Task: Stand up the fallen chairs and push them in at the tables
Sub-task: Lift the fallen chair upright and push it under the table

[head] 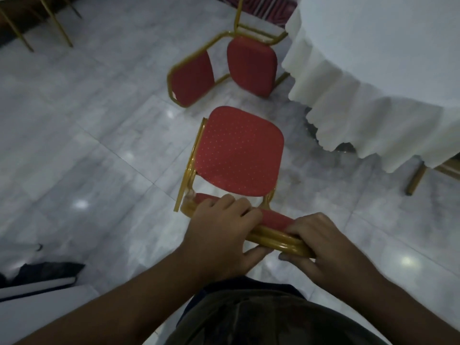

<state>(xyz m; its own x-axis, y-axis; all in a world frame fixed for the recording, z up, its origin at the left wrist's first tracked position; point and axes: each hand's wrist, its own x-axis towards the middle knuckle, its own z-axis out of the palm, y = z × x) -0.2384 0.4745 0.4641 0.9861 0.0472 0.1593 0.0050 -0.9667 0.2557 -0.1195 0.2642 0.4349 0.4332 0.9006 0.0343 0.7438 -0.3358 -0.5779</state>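
A red-cushioned chair with a gold metal frame [239, 150] stands upright right in front of me, its seat facing away towards the table. My left hand [219, 230] and my right hand [323, 247] both grip the top of its backrest. Beyond it a second red and gold chair [251, 66] lies on its side on the floor, close to the cloth's edge. A round table under a white scalloped cloth [373, 70] fills the upper right.
The floor is pale glossy marble tile [99, 135]. Gold chair legs [49, 23] show at the top left, and another gold leg [414, 179] pokes out under the cloth at right. White and dark fabric [37, 282] lies at lower left.
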